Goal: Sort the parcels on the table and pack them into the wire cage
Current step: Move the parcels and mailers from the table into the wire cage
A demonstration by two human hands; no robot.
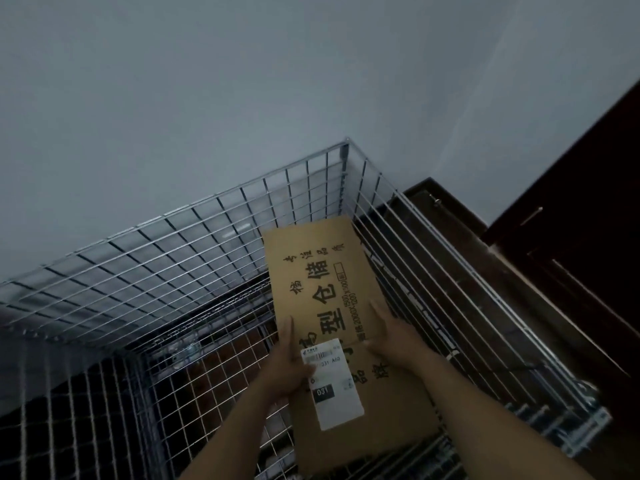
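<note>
A long flat brown cardboard parcel (pixel 329 278), printed with large black characters and carrying a white shipping label (pixel 334 382) marked 031, hangs tilted over the inside of the wire cage (pixel 173 237), toward its right side. My left hand (pixel 287 358) grips the parcel's left edge, with the thumb lying across the label. My right hand (pixel 389 336) rests on the top face at the right edge, fingers straight. The parcel's underside is hidden, as is whatever lies beneath it.
The cage stands in a corner against a pale grey wall (pixel 242 81). A dark wooden cabinet (pixel 571 244) stands close along its right side. Through the mesh the cage floor (pixel 214 362) looks dark. The light is dim.
</note>
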